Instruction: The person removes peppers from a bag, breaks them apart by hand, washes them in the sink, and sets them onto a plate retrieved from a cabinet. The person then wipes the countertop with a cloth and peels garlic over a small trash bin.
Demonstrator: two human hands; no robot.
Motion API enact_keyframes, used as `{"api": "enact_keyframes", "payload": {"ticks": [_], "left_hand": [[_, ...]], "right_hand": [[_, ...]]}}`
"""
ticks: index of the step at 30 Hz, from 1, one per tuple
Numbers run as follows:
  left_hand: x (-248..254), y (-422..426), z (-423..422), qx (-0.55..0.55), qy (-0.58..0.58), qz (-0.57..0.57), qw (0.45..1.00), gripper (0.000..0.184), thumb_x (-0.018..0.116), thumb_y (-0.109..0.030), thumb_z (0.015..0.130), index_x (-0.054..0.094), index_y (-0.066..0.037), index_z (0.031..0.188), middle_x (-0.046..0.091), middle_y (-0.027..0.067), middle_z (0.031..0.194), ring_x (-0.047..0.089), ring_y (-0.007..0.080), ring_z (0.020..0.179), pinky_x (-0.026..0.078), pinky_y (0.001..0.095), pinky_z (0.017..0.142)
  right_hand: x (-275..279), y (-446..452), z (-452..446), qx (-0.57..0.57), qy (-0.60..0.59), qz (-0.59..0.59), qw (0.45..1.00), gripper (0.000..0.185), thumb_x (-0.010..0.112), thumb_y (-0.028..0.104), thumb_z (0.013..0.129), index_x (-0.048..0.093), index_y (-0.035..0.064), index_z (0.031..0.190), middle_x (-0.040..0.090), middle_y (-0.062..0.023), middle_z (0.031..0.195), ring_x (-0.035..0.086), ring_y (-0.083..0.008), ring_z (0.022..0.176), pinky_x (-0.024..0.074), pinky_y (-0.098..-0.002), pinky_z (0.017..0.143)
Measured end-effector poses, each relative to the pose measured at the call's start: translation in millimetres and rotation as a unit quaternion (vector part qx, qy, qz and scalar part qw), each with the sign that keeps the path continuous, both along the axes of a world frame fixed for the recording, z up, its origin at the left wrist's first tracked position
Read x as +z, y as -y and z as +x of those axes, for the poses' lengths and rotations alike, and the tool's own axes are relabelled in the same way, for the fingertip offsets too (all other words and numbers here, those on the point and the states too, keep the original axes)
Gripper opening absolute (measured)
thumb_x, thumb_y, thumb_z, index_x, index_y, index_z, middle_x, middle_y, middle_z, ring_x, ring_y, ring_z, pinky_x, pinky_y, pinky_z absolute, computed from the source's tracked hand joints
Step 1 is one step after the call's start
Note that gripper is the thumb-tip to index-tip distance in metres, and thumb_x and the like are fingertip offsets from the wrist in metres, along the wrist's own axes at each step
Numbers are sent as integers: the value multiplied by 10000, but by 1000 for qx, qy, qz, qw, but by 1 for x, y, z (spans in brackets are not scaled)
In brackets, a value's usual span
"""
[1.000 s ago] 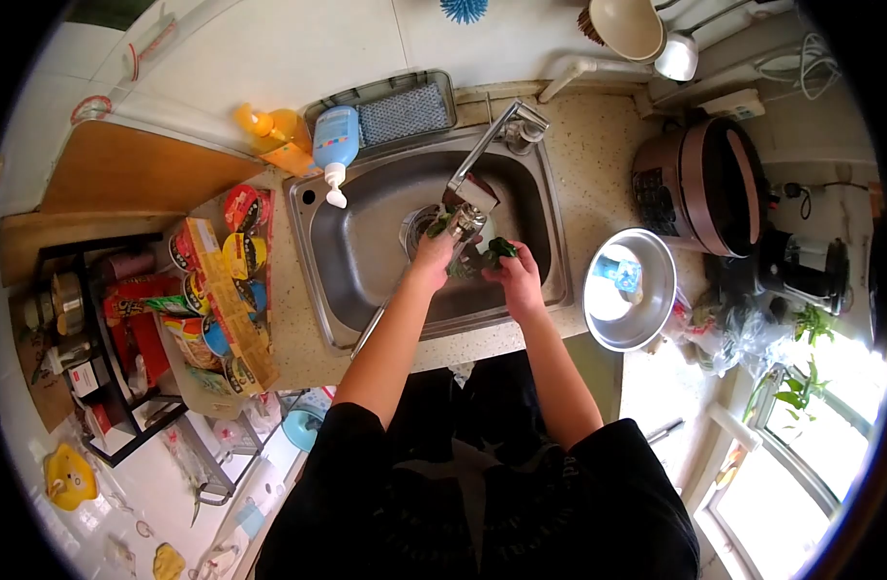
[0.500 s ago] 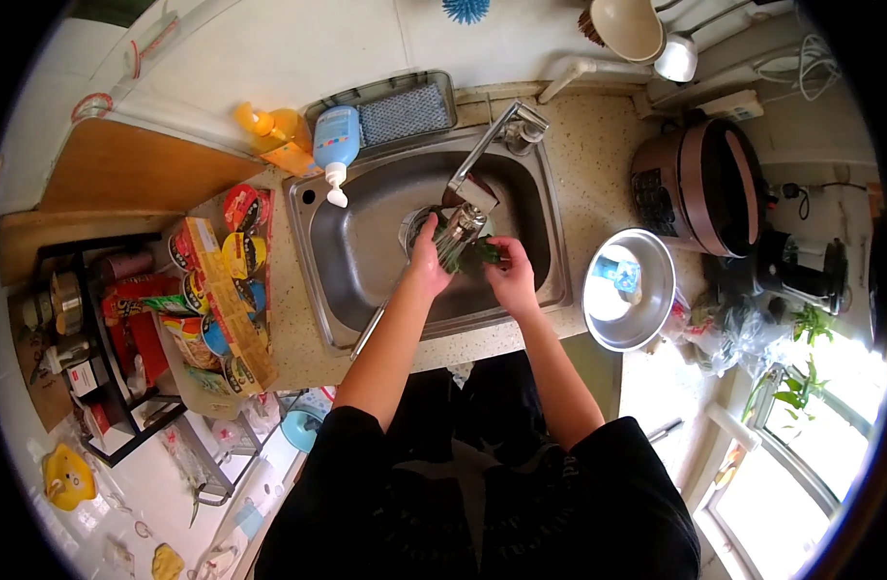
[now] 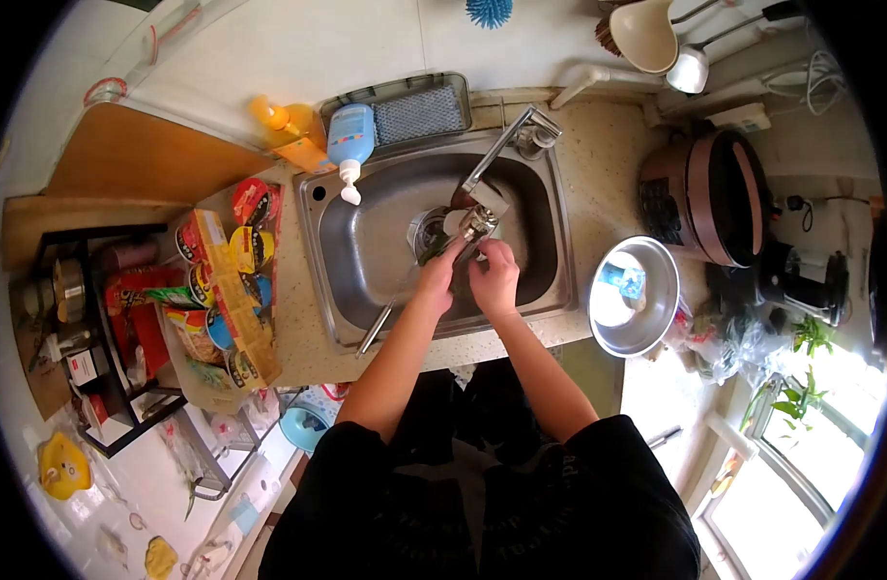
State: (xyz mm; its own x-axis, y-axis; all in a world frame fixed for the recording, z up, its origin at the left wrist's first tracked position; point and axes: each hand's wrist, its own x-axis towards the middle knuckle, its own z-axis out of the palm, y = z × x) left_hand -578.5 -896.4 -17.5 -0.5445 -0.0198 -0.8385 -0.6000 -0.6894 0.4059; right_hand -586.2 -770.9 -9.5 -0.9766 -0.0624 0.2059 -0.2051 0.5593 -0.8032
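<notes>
The person wears a loose black T-shirt (image 3: 356, 512) with wide short sleeves, the left sleeve (image 3: 364, 447) and right sleeve (image 3: 608, 449) both plain black and leaving the forearms bare. A dull grey, star-like print (image 3: 475, 483) marks the front, with faint lettering (image 3: 453, 534) curving along its near and right sides, too dim to read. Black legwear (image 3: 506, 396) shows beyond the shirt, on the far side.

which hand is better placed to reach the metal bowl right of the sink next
Probably the right hand: over the sink, it is nearer the metal bowl; the left hand is farther away, with the right hand between.
</notes>
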Motion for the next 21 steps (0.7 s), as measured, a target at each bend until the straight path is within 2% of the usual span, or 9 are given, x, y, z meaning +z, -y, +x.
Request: {"api": "enact_keyframes", "payload": {"ticks": [1,4,6,9,10,12,15,18,21], "left_hand": [[1,2,1,-2,0,11,1000,471,745,-356,926,645,-123,1323,683,15,1228,627,133,1104,494,305,897],[-8,4,5,25,-121,19,992,426,754,-254,925,637,-115,1310,676,14,1225,620,130,1111,488,298,904],[-7,5,9,40,-127,-22,991,444,749,-182,920,608,-109,1334,671,13,1227,618,137,1116,481,302,925],[-6,7,13,58,-173,-59,981,543,780,-77,869,563,-70,1367,650,24,1236,617,141,1106,487,307,932],[-7,8,15,64,-194,-68,977,588,797,-43,844,547,-51,1377,641,29,1240,617,142,1100,492,308,929],[-7,6,17,77,-215,-84,970,634,800,-12,825,535,-49,1400,635,31,1245,617,144,1097,492,322,946],[-1,5,20,73,-241,-84,964,664,779,10,819,525,-53,1429,632,33,1251,609,139,1111,485,314,957],[-2,14,25,9,-211,-56,976,652,737,18,823,532,-61,1436,635,29,1257,603,133,1128,476,289,955],[-14,11,29,3,-171,-28,985,612,706,23,815,556,-92,1397,655,26,1215,619,164,1098,489,297,943]], "right_hand": [[0,0,0,6,7,-10,1000,299,711,-46,738,677,11,1029,676,-167,1041,681,-320,918,571,-360,683],[1,-5,-2,31,5,-38,999,304,718,-40,736,689,18,1033,679,-171,1024,686,-312,936,573,-353,698],[6,-8,-6,58,-30,-50,997,317,735,-31,734,696,25,1044,675,-166,1028,693,-299,953,573,-349,709],[21,-10,-1,73,64,-71,993,268,752,14,789,707,10,1053,675,-155,1106,687,-319,1024,566,-385,839],[19,-9,1,56,117,-111,985,261,757,25,811,704,6,1065,675,-142,1119,685,-293,1029,562,-376,848],[9,-6,6,22,221,-188,957,250,766,48,855,697,-1,1090,675,-118,1145,681,-240,1040,555,-358,865],[-2,0,14,-28,309,-422,852,195,733,25,915,685,-20,1098,681,-79,1150,661,-161,988,533,-292,884],[-8,0,12,-113,360,-496,782,219,713,22,933,671,-40,1139,688,-75,1146,651,-144,982,517,-275,893],[-19,-1,12,-102,350,-482,797,256,703,52,954,662,-83,1168,700,-81,1100,636,-143,983,510,-269,864]]}}
